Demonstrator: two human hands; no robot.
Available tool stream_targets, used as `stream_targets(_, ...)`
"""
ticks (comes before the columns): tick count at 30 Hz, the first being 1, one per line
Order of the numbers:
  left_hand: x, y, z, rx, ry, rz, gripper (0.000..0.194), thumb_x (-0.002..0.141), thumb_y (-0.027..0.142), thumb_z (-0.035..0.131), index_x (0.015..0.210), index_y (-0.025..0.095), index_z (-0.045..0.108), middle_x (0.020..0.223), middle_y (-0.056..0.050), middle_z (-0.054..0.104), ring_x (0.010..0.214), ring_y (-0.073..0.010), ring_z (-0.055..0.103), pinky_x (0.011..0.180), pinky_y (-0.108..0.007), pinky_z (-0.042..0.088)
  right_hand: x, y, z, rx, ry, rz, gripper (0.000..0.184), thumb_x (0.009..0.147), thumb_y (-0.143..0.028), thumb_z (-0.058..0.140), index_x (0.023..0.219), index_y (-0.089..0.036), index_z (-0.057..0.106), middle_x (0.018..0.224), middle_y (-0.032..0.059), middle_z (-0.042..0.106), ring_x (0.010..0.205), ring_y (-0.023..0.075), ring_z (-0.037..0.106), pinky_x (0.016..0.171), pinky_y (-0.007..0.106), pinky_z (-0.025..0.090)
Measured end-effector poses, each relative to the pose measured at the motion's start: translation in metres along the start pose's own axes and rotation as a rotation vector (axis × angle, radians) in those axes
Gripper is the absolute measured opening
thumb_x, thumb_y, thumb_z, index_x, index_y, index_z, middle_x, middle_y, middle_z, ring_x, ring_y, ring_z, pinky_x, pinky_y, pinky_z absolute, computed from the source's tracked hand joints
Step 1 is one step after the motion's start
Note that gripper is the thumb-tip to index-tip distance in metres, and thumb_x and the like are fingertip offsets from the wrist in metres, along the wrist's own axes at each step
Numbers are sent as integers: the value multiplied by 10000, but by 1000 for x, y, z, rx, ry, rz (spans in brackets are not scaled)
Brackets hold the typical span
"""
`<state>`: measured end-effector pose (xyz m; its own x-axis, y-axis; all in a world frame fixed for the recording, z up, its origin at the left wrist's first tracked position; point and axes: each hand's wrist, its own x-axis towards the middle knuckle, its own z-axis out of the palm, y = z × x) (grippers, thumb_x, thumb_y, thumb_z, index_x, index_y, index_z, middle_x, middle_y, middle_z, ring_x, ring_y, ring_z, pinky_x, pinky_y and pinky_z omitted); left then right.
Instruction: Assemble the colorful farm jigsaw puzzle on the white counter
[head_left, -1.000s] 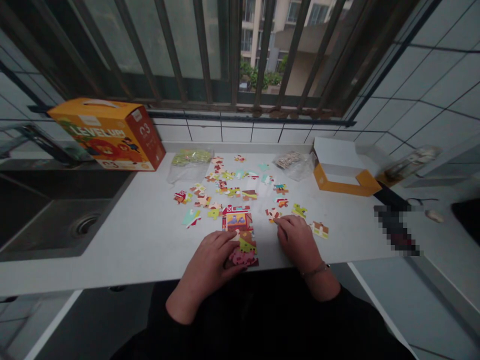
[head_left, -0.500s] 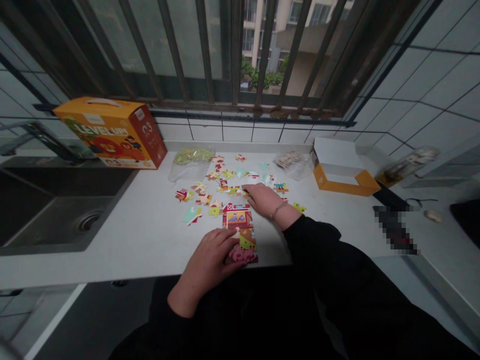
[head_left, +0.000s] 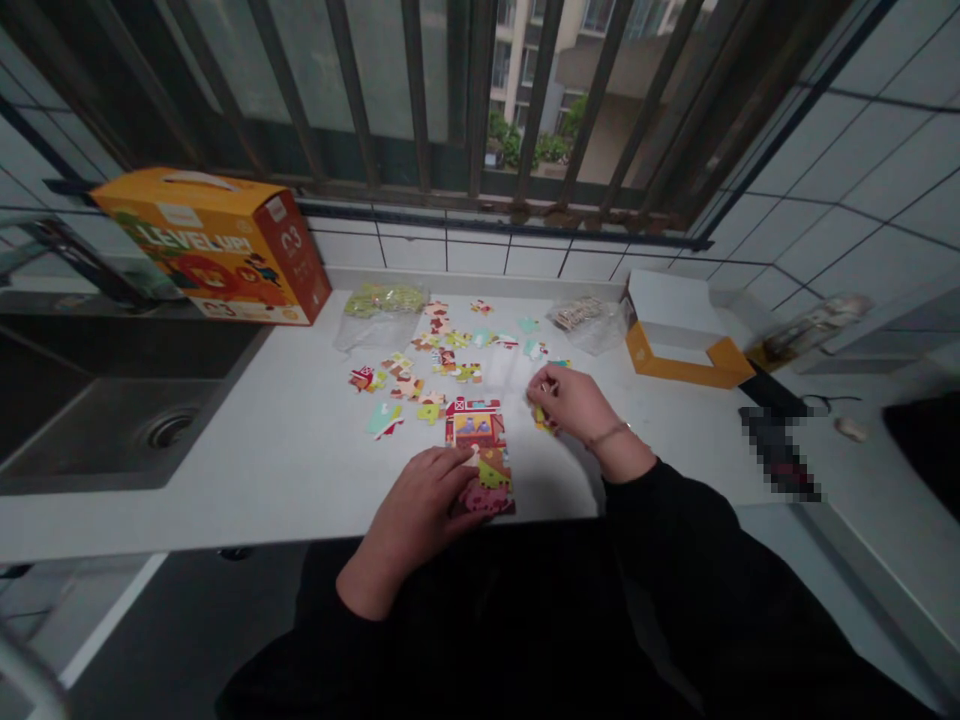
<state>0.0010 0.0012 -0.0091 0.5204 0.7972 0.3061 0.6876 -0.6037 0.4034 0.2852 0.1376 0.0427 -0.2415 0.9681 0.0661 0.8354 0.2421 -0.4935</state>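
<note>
A joined strip of jigsaw puzzle [head_left: 478, 432] lies near the counter's front edge, with a red barn at its top and green and pink shapes lower down. Flat on its lower left side rests my left hand [head_left: 424, 505], fingers stretched out and covering part of the picture. To the strip's right, my right hand [head_left: 574, 400] is closed in a pinch on a yellowish puzzle piece [head_left: 545, 420], mostly hidden under the fingers. Loose puzzle pieces [head_left: 405, 387] are scattered beyond the strip, among them a red barn piece [head_left: 364, 378] and a mint-green piece [head_left: 384, 420].
A large orange box [head_left: 217, 250] stands back left beside the dark sink [head_left: 217, 400]. Along the back wall lie a bag of green pieces [head_left: 386, 300] and a bag of brown pieces [head_left: 581, 315]. An open orange-and-white box [head_left: 686, 355] sits at right.
My right hand has moved right and toward me, from among the loose pieces to beside the strip, with a piece pinched in it. My left hand stays on the strip.
</note>
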Motion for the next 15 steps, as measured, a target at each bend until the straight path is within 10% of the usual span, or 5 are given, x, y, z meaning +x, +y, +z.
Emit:
stream_targets(7, 1, 0, 1, -1, 16, 12, 479, 955, 516, 815, 1318, 231, 689, 1499, -152, 679, 1341, -372, 651, 1105, -606, 544, -122, 0, 35, 968, -83, 386, 597, 809, -594, 859, 1199, -248, 568, 855, 4, 759, 747, 223, 776, 651, 318, 590)
stream_targets(15, 4, 1, -1, -2, 0, 14, 413, 950, 457, 834, 1284, 257, 696, 1489, -122, 693, 1315, -343, 663, 1095, -590, 545, -146, -14, 47, 880, -209, 366, 560, 918, -570, 727, 1338, -242, 556, 932, -12, 726, 608, 165, 713, 512, 284, 547)
